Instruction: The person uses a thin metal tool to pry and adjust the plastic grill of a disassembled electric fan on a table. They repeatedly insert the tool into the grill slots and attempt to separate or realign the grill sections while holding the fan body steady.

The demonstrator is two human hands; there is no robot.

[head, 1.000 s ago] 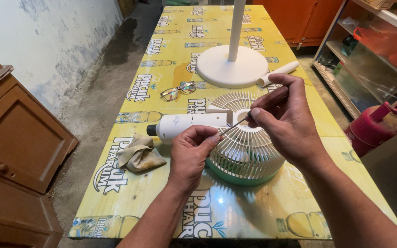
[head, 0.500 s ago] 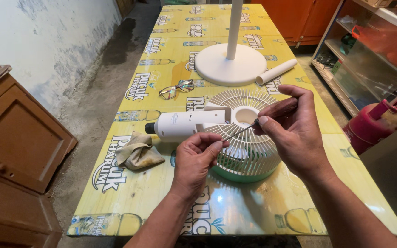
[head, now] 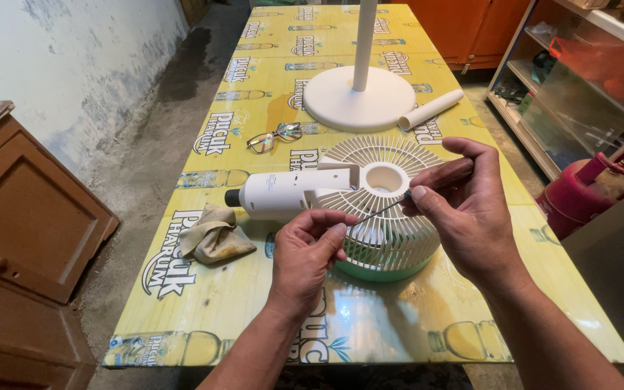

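Screwdriver (head: 427,186) at frame centre, pinched in right hand (head: 464,209) fingers w/ tip aimed low toward left hand (head: 308,249), whose curled fingertips meet the tip. Fan guard (head: 384,209) lies face-down on worktop (head: 399,325) for rear access; rag (head: 214,237) at left.

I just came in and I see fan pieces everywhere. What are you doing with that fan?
A person is working on a white fan grille lying on the yellow table. The right hand holds a wooden-handled screwdriver, its thin tip pointing toward the left hand, whose fingers pinch near that tip at the grille's edge. The white motor housing lies beside the grille. A rag, glasses, the round fan base and a white tube sit nearby.
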